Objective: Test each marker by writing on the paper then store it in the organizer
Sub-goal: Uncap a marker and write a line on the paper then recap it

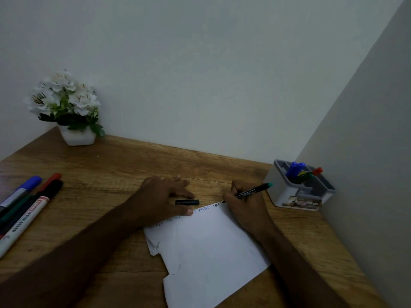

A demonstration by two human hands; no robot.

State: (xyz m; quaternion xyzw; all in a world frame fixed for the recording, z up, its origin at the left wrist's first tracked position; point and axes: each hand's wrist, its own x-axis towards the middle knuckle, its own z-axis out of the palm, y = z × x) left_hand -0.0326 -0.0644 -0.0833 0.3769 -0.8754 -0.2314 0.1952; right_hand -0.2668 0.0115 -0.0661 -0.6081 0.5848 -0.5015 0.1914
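Observation:
My right hand [241,203] grips a black marker with a green end [253,191], its tip touching the far right corner of the white paper [211,252]. A row of written letters runs along the paper's far edge. My left hand [164,196] lies flat with straight fingers, pressing the paper's far left edge. A black cap [187,202] lies on the desk just beyond the paper, beside my left fingers. The white organizer [300,192] stands at the far right and holds two blue markers and a red-capped one.
Several markers [24,207] lie in a bunch at the left edge of the wooden desk [111,170]: blue, red, black, green and a white-board one. A white pot of white flowers [69,112] stands at the back left. Walls close the desk at the back and right.

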